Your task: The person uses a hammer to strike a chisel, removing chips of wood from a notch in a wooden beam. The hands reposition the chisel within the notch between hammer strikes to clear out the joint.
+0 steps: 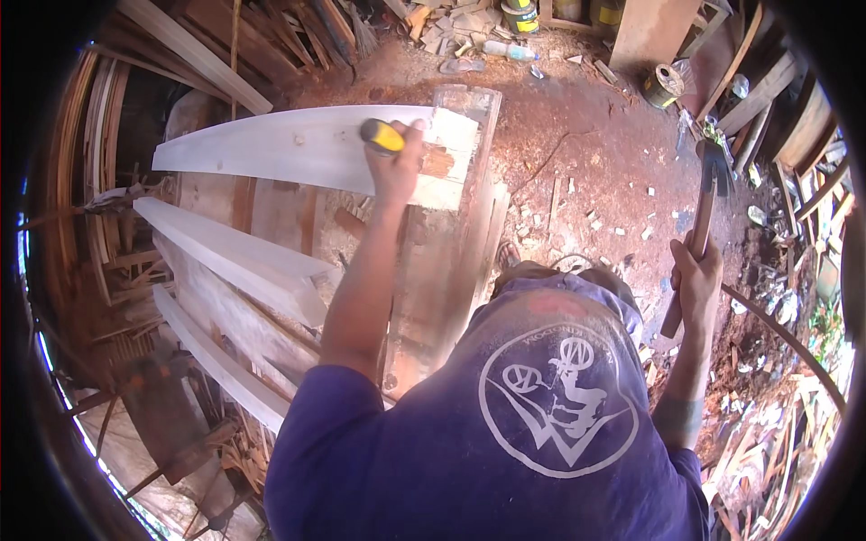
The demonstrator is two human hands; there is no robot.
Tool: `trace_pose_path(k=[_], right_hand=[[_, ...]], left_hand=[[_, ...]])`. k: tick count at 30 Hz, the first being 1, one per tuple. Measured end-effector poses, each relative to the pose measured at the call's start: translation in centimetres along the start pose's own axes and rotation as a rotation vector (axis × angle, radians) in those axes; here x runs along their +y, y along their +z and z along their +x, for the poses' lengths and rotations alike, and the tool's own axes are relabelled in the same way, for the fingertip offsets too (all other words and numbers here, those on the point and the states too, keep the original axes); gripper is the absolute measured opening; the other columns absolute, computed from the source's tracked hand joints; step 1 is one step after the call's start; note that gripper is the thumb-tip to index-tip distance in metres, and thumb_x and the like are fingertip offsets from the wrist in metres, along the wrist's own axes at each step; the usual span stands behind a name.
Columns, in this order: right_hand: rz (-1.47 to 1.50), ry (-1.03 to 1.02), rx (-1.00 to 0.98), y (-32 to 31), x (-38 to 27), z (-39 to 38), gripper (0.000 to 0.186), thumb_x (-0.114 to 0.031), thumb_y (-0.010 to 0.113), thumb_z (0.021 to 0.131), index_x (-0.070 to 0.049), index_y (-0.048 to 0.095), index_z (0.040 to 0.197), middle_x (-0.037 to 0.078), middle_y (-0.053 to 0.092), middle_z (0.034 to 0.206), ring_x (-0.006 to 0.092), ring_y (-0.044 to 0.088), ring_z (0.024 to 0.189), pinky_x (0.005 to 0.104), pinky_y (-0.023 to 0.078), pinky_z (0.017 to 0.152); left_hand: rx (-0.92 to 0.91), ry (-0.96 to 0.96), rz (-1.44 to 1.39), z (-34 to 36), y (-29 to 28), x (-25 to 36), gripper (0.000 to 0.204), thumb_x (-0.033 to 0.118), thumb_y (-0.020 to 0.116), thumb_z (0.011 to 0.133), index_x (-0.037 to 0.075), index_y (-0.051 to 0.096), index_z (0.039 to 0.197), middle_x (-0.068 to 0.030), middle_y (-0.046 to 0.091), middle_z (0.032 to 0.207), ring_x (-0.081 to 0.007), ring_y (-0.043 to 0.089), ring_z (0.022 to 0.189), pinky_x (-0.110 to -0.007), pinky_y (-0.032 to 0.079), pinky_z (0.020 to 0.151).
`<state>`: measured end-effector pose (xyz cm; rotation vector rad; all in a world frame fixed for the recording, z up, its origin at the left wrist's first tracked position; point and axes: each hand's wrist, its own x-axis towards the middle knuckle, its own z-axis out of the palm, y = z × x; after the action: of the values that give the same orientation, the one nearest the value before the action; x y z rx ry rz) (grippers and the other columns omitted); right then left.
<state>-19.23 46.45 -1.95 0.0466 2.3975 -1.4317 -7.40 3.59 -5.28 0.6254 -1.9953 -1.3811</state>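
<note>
On my feed I count one purple shirt point(406, 460) bearing one round white emblem point(559, 401). Two bare hands show: one left hand point(397, 167) and one right hand point(697, 270). Between them I make out two tools: one hammer point(702, 219) and one yellow-and-black handle point(388, 137). Three long whitish boards lie at left: one far board point(271, 140), one middle board point(234, 245) and one near board point(212, 356). I see one plastic bottle point(510, 50) and at least two cans, one top can point(520, 18) and one right-hand can point(665, 86). The wood scraps point(451, 32) are too many to count.
</note>
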Motion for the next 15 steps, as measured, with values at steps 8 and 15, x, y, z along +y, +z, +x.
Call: trace_pose_path(k=[8,15], right_hand=[[-0.072,0.041,-0.028,0.9,-1.0,-0.5,0.019,-0.022,0.069,0.085,-0.007,0.057,0.083,0.001,0.05,0.059,0.0089,0.046,0.05,0.0308,0.037,0.048],[-0.356,-0.118,0.0,2.8,-1.4,-0.8,0.024,-0.025,0.066,0.086,-0.002,0.058,0.088,0.009,0.056,0.064,0.0181,0.052,0.058,0.041,0.043,0.056]], left_hand=[[0.029,-0.109,0.018,0.8,0.0,0.2,0.037,0.02,0.071,0.094,0.005,0.053,0.065,0.0009,0.056,0.061,-0.0081,0.05,0.054,-0.028,0.04,0.052],[-0.016,-0.04,0.037,0.2,0.6,-0.2,0.036,0.016,0.069,0.095,0.005,0.052,0.066,0.0018,0.055,0.061,-0.0074,0.048,0.053,-0.027,0.039,0.05]])
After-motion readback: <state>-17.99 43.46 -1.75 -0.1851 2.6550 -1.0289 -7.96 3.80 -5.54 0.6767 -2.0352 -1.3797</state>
